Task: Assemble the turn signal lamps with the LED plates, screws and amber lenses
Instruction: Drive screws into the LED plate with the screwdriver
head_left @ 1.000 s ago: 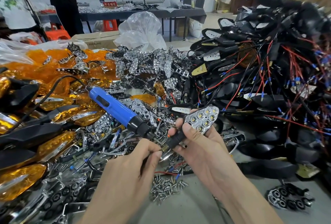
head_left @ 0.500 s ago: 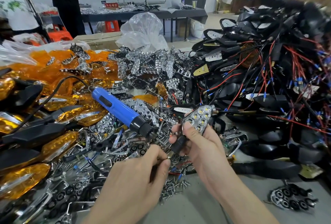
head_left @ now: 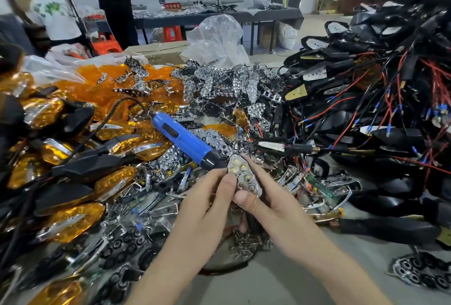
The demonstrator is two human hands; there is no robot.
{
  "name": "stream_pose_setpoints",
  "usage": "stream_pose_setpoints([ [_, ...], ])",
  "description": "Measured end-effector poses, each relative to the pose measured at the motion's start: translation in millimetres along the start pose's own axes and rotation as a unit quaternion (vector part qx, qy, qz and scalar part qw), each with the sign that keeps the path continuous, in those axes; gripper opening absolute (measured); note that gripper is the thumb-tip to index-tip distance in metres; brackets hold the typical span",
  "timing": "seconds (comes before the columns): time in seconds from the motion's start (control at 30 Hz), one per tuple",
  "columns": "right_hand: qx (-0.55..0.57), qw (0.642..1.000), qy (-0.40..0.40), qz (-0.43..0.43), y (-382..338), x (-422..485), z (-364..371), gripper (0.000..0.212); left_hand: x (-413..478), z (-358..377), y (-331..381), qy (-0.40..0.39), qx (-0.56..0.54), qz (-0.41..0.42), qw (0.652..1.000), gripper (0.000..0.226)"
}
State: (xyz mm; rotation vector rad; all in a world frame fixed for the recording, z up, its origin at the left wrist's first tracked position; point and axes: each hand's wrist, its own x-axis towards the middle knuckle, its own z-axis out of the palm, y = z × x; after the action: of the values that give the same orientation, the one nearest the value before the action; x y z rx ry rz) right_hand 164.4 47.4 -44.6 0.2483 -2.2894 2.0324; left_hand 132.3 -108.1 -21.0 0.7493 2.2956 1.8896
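**Kid:** Silver and shiny! What is that thing in the middle?

**Helper:** It is an LED plate (head_left: 244, 177). Both hands hold it up over the table (head_left: 280, 280). The screws (head_left: 246, 243) lie in a heap at 6 o'clock from it.

**Kid:** Which way does it point?

**Helper:** Its thin tip points to 11 o'clock and its wide end to 5 o'clock. The little lights face us.

**Kid:** How is it held?

**Helper:** The left hand (head_left: 207, 207) pinches its left edge. The right hand (head_left: 275, 204) grips the wide end, thumb in front, fingers behind.

**Kid:** And the blue screwdriver (head_left: 183, 138)?

**Helper:** No hand is on it. It lies on the pile, black nose to 4 o'clock, just beside the plate's tip.

**Kid:** Any bags or boxes?

**Helper:** A clear plastic bag (head_left: 217, 38) sits at 12 o'clock, with a cardboard box (head_left: 158, 52) at 11. I cannot tell what is inside either. The amber lenses (head_left: 102, 90) are heaped loose at 10 o'clock.
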Motion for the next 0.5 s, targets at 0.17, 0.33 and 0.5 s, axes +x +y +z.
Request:
stream_pose_setpoints([
  [0.17,0.058,0.998,0.004,0.008,-0.7,0.9,3.9,0.041,2.4,-0.7,-3.8,0.033,-0.08,-0.052,0.995,0.016],
  [0.33,0.116,0.992,0.003,0.058,-1.7,1.2,5.9,0.043,4.3,-1.5,-8.3,0.044,-0.029,-0.023,0.998,0.016],
  [0.5,0.231,0.966,0.021,0.111,3.3,6.5,6.5,0.035,4.7,-4.5,-5.1,0.059,0.013,-0.026,0.998,0.019],
])
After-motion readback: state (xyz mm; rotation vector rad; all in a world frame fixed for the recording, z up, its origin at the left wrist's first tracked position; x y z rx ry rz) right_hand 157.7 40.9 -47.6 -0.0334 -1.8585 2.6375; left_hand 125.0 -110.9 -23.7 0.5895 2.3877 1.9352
